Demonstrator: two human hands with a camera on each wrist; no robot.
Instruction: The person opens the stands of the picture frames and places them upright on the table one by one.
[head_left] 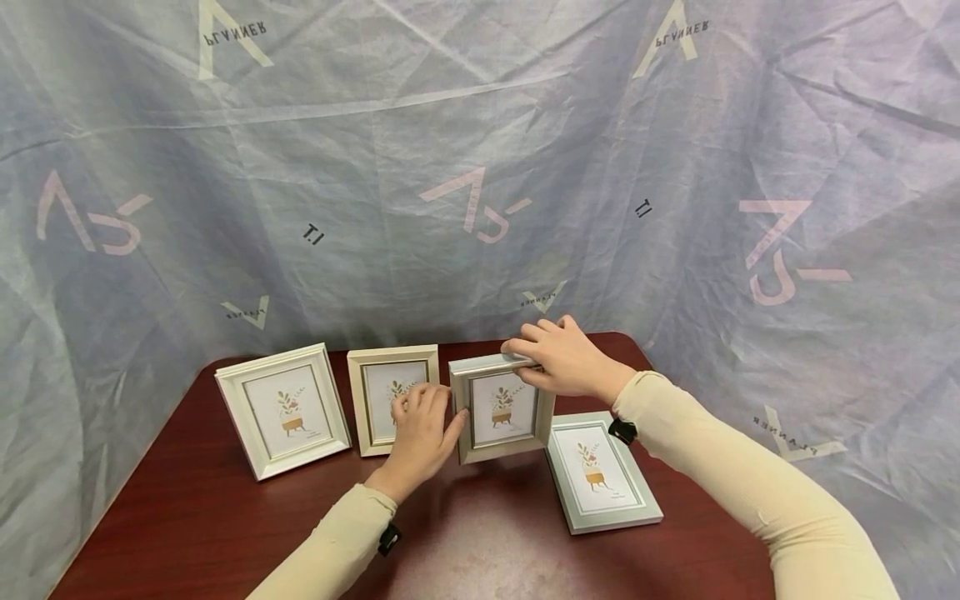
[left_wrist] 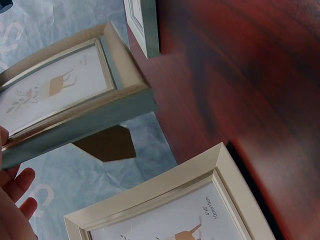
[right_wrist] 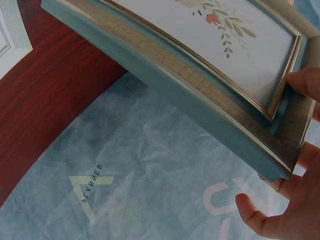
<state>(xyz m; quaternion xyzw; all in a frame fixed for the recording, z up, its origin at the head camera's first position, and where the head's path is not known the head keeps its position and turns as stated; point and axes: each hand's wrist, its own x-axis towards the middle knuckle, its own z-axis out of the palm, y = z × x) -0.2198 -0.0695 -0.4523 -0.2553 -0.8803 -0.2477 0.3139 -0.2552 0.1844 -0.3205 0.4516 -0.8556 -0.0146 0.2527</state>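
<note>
The champagne frame (head_left: 501, 407) is gripped by the curled fingers of left hand (head_left: 422, 427) and right hand (head_left: 564, 357); a cream frame (head_left: 379, 402) is stood to its left, a silver frame (head_left: 597, 473) to its right.

We note a cream left sleeve (head_left: 333, 537) and a matching right sleeve (head_left: 708, 454), both plain and long, the right creased near the elbow. At each cuff (head_left: 643, 390) we see a small black wrist device (head_left: 622, 431). We record bare hands (head_left: 558, 357).
</note>
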